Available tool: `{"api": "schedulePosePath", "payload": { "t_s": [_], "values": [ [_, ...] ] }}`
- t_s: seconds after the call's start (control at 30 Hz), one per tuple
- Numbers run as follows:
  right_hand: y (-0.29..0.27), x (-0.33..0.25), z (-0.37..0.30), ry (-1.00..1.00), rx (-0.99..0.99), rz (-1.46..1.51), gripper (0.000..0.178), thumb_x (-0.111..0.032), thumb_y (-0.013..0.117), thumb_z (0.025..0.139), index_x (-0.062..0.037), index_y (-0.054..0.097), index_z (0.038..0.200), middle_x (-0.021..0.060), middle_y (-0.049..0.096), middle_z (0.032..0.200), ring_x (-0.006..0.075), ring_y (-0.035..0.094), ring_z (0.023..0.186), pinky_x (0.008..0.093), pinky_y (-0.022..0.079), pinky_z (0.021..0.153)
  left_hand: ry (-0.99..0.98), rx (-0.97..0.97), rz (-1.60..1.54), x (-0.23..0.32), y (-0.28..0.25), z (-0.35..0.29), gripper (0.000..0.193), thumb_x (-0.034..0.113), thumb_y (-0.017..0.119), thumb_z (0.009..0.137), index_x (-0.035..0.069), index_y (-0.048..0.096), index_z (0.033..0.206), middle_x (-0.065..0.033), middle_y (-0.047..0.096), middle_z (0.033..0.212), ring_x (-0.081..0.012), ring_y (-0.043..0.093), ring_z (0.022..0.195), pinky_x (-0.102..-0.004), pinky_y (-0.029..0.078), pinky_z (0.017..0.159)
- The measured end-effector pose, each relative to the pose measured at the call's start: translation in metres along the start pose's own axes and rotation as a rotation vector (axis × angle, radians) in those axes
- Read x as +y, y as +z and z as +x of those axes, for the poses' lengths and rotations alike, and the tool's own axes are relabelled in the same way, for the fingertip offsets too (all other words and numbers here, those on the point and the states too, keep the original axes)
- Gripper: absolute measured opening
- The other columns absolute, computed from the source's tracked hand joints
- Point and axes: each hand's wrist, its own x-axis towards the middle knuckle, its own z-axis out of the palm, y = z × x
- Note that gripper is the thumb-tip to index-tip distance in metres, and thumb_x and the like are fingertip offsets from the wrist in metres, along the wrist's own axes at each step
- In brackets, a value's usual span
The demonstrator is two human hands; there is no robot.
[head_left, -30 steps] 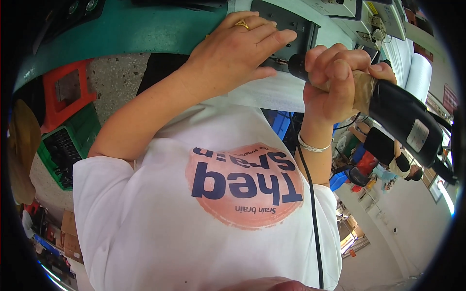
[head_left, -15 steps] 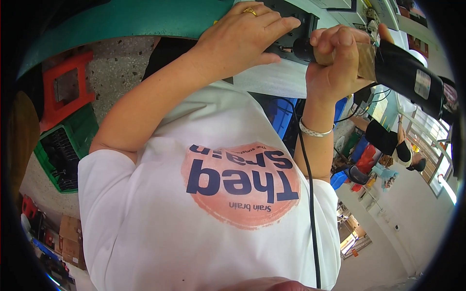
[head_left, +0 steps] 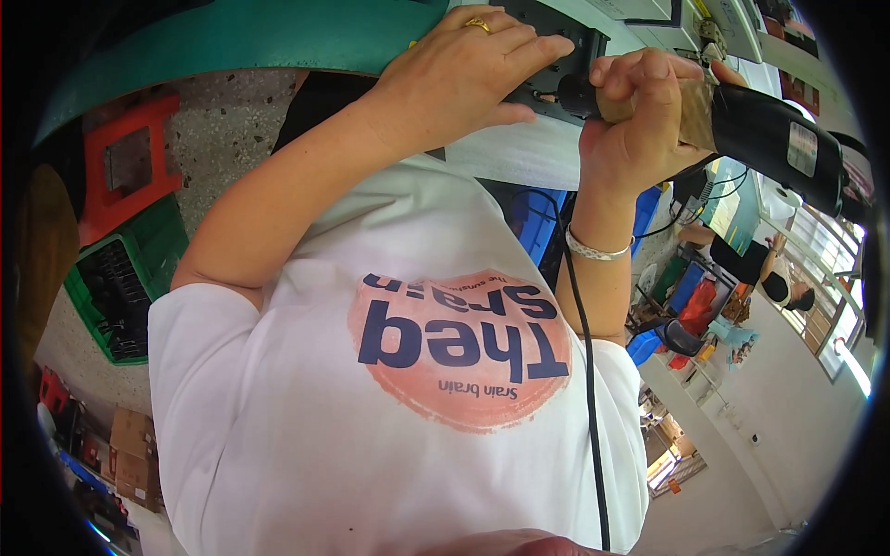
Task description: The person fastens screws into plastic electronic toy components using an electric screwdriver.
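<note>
My left hand, with a gold ring on one finger, lies with fingers stretched out over a black panel at the top of the view. Wrapped round a black power screwdriver with tan tape on its grip is my right hand. The screwdriver lies nearly level, its nose pointing left at the panel, near my left thumb. A small coppery tip shows at the nose; whether it touches a screw I cannot tell. Part of the panel is hidden under my left hand.
A black cable hangs down across my shirt. The panel rests on a pale bench beside a green surface. On the floor at left are a red stool and a green crate. Another person is at far right.
My right hand and the screwdriver have shifted slightly left, toward the panel. My left hand stays where it was. The person in the background has changed position a little.
</note>
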Motion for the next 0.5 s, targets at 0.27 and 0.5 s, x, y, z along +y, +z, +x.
{"api": "schedulePosePath", "payload": {
  "t_s": [0.27, 0.5],
  "values": [
    [-0.006, 0.002, -0.005, -0.022, -0.048, 0.023, 0.055, 0.009, 0.071, 0.089, -0.0035, 0.039, 0.132, 0.0134, 0.067, 0.081, 0.0140, 0.059, 0.055, 0.0294, 0.056, 0.056, -0.280, -0.190, -0.244, 0.007, 0.005, -0.001, 0.076, 0.027, 0.087, 0.075, 0.018, 0.053, 0.143, -0.0123, 0.066, 0.128, -0.0318, 0.059, 0.124, -0.0462, 0.042, 0.111],
    [-0.009, -0.011, -0.006, 0.042, 0.006, 0.015, 0.059, 0.009, 0.066, 0.091, -0.0053, 0.036, 0.140, 0.0110, 0.064, 0.080, 0.0143, 0.057, 0.055, 0.0349, 0.057, 0.058, -0.271, -0.223, -0.246, 0.010, 0.003, -0.001, 0.077, 0.028, 0.087, 0.075, 0.017, 0.053, 0.143, -0.0130, 0.064, 0.130, -0.0340, 0.057, 0.126, -0.0474, 0.042, 0.111]
  ]
}}
